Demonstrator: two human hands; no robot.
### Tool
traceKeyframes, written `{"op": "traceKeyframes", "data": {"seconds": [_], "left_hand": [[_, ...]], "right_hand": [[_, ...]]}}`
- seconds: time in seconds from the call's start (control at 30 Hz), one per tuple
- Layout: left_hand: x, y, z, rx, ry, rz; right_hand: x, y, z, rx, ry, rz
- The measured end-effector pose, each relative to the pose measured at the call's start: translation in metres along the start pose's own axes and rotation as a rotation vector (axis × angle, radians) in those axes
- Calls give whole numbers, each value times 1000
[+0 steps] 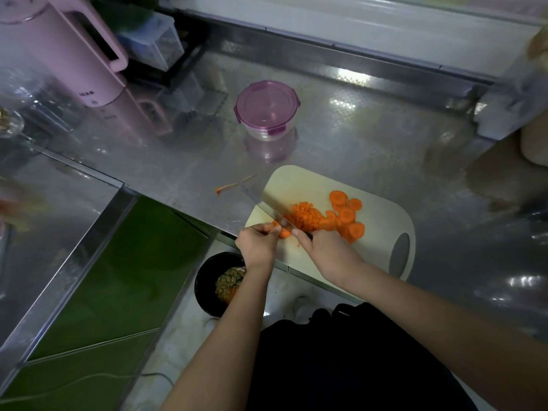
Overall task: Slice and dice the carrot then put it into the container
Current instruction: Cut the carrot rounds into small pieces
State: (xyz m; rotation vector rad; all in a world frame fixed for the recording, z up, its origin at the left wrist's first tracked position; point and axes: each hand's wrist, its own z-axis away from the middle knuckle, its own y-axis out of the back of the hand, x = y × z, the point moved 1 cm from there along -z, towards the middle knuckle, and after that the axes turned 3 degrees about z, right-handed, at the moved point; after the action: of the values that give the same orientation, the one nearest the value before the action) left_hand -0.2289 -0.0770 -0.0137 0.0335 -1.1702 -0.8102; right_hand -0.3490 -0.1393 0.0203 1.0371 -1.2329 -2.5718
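Two hands work over one cream plastic cutting board with a grey handle hole [385,232], which sits at the near edge of the textured steel worktop [355,149].

1. Left hand [256,246]: fingers curled, pinching a small orange carrot piece [284,232] flat to the board's near-left corner.
2. Right hand [323,250]: wrapped round the dark handle of a broad steel-bladed knife [267,203]. The blade points away and to the left, with its heel down at the held piece, just beside the left fingertips.
3. Heap of fine orange carrot dice [302,213]: mid-board, against the right face of the blade.
4. Loose round orange carrot slices [347,216]: several, overlapping, to the right of the dice and not yet cut down.
5. Round clear container with a purple clip-on lid [267,108]: farther back on the worktop, well apart from the board, lid on.
6. Thin orange carrot root tip [232,185]: on the worktop to the left of the board.
7. Pink electric kettle [74,54]: far left.
8. Black round bowl of scraps [207,280]: on the floor below the worktop edge.

Status, as judged: dicing is partly done, a good share of the slices is waiting, and nothing has gone into the container.

Handling notes:
- Keep the left fingertips tucked back so the knuckles, not the nails, meet the blade.
- Cut strips first, then cross them.
- Feed only a few rounds at a time so the stack does not slide.
- Push finished dice clear of the cutting line.
- The lid must come off before any transfer.
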Motion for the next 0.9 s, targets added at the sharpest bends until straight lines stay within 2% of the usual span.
{"op": "traceKeyframes", "data": {"seconds": [0.1, 0.4, 0.6, 0.9], "left_hand": [[1, 0, 2, -5, -22, -13], [2, 1, 1, 9, -38, -50], [-1, 0, 1, 8, -58, -47], [0, 1, 2, -12, -28, -11]], "right_hand": [[-6, -3, -6, -33, -28, 91], [-17, -2, -9, -78, -114, 74], [-15, -4, -6, -76, -103, 77], [-10, 1, -11, -86, -51, -44]]}}
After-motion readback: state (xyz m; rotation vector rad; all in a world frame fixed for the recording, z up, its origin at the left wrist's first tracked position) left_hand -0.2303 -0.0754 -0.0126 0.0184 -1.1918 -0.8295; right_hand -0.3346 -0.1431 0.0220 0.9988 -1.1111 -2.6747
